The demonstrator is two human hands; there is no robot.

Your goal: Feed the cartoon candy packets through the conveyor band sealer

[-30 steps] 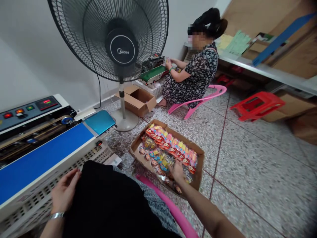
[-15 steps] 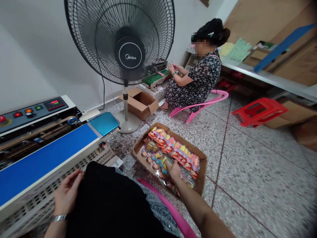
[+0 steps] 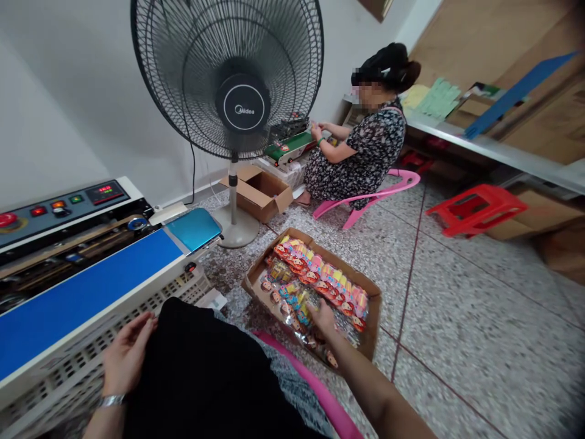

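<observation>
"Because the clear-wrapped packets (image 3: 295, 299) overlap and look slick, your right hand (image 3: 323, 318) could drag neighbours up with one, or lose one as it slides."

"Are your fingers closed on any?"

"I can't tell; your fingertips are lost among the wrappers. Your forearm slants in from the near right, over the near right corner of the cardboard box (image 3: 373, 317), so a low lift might catch that wall and shift everything inside."

"And your left hand (image 3: 125, 353)?"

"Well apart from the right, loosely curled, thumb near the fingers, beside the black cloth (image 3: 196, 372) over your lap. I can't tell whether it pinches the cloth. The machine's blue belt (image 3: 91, 292) lies just to its far left; raised carelessly, your knuckles might knock the frame."

"Anything further out?"

"The box sits on the speckled floor (image 3: 470, 317), just right of your lap and the pink chair (image 3: 320, 390). Beyond its far left side stands a fan (image 3: 244, 103); if it is running, it could flutter light wrappers. A co-worker (image 3: 361, 152) sits well apart, on the far side."
</observation>
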